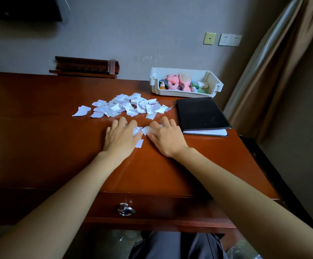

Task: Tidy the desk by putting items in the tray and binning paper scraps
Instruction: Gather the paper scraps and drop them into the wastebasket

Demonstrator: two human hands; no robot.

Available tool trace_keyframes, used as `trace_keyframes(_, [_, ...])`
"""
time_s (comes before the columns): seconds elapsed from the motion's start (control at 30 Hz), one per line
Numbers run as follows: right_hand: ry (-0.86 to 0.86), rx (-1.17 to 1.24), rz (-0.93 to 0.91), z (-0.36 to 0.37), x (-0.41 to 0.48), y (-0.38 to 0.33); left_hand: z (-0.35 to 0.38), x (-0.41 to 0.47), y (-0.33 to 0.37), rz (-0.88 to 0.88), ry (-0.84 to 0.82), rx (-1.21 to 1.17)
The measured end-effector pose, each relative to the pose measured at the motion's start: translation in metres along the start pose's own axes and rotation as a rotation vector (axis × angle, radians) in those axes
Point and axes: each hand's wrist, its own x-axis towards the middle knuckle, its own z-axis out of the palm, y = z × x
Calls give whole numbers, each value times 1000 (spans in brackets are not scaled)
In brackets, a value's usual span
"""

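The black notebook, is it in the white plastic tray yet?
No, the black notebook lies closed on the brown wooden desk, in front of the white plastic tray.
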Motion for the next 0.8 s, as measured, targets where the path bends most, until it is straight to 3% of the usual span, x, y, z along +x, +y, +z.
trace_keyframes(0.3, [143, 76, -29, -6, -16, -5, -6, -9, 6, 55, 107, -20])
trace_keyframes(0.53, [190, 318, 119, -20, -21, 2, -29, 4, 4, -114, 207, -353])
trace_keyframes(0.8, [371, 472, 291, -59, -37, 36, -62, 1, 58, -32, 276, -654])
